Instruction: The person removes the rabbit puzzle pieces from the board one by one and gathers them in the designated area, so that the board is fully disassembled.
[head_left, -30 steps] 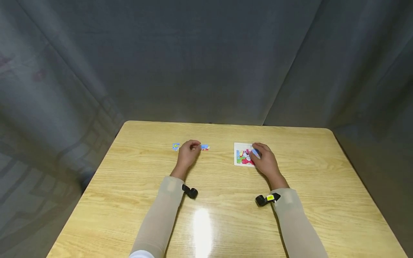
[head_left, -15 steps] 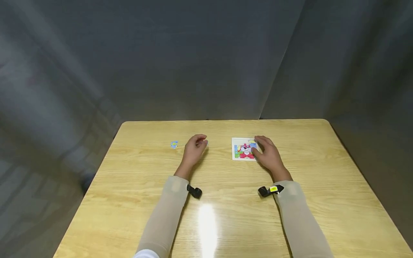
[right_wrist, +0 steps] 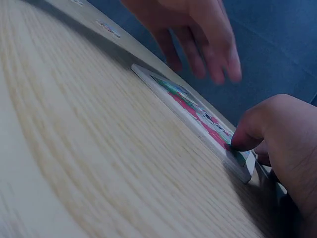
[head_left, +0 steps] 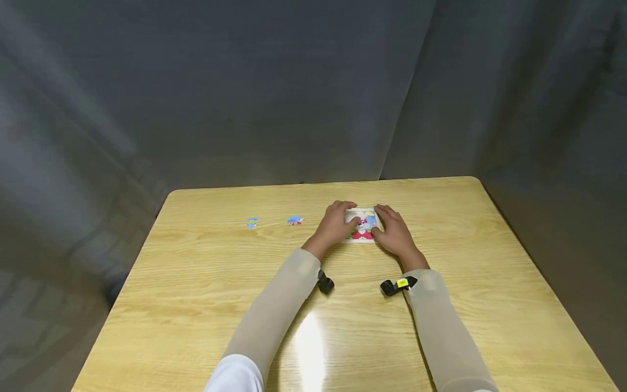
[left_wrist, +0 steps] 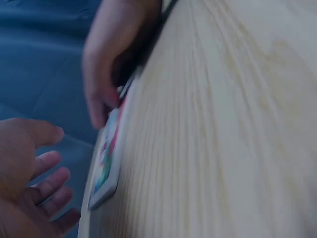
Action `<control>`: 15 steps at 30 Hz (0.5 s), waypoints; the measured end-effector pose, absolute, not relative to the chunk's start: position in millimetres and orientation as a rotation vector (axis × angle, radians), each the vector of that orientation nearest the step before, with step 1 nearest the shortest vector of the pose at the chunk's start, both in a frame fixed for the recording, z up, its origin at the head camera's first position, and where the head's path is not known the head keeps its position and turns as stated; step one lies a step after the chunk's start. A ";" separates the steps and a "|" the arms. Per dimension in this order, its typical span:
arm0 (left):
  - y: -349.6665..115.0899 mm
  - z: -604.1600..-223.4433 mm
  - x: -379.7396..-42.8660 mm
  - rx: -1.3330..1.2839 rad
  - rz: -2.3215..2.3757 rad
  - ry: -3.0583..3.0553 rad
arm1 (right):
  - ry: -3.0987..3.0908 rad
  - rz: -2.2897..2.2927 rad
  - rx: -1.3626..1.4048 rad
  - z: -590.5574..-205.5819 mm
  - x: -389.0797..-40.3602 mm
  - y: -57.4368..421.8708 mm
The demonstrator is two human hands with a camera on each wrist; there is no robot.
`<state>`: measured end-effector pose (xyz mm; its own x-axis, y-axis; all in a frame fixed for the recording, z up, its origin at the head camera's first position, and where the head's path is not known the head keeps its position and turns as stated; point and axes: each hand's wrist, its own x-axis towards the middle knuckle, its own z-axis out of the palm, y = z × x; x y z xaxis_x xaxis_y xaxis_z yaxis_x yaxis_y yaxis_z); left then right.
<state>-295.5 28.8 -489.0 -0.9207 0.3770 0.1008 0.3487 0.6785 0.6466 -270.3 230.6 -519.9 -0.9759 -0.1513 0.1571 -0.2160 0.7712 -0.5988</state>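
A small jigsaw puzzle [head_left: 362, 231] in a white frame lies flat on the table. Its picture is a red and white cartoon animal; pale bare area shows at its upper left. My right hand [head_left: 393, 234] holds the puzzle's right edge, the thumb bent onto the picture and other fingers by the edge. Over the left side is my left hand [head_left: 334, 223]; in the right wrist view this left hand [right_wrist: 198, 37] hovers above the board with loose fingers and nothing in them. Left of it lie a blue and red piece [head_left: 295, 220] and a blue and yellow piece [head_left: 252, 222].
The wooden table [head_left: 206, 272] reaches to a dark grey curtain [head_left: 274, 98] behind it. A black wrist camera [head_left: 325, 283] sits on the left sleeve, another camera [head_left: 397, 285] on the right one.
My left hand has moved right, away from the loose pieces and over to the puzzle. My right hand stays at the puzzle's right side, where a blue piece has gone into the upper right.
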 end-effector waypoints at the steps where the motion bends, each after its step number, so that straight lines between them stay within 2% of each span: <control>1: 33.5 -488.6 -297.0 0.619 1.022 2.857 | -2.864 0.986 0.300 -519.6 -270.7 229.5; 8: 56.5 -490.7 -302.1 0.680 0.684 2.895 | -2.882 0.987 0.281 -518.9 -268.4 226.6; 15: 60.5 -491.6 -300.1 0.628 0.558 2.948 | -2.878 0.999 0.286 -518.9 -268.2 226.1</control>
<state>-300.1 60.5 -491.6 -0.9132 0.4076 0.0011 0.3798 0.8498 0.3654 -268.2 226.1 -518.9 -0.9792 -0.1486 0.1381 -0.2022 0.7697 -0.6055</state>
